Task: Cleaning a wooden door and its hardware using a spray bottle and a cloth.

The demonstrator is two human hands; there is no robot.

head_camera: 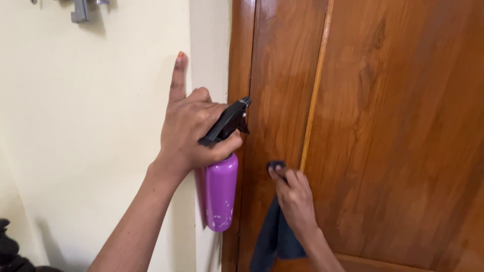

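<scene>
2 hands work: left hand (189, 133) grips purple spray bottle (221, 191); right hand (295, 196) seemingly presses dark cloth (275, 236) against wooden door (393, 126).

Purple spray bottle (220, 194) — navy cloth (275, 236)

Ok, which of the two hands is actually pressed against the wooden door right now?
The right hand, pressing a dark blue cloth against the wooden door. The left hand is off the wood, gripping the purple spray bottle near the cream wall, index finger raised.
</scene>
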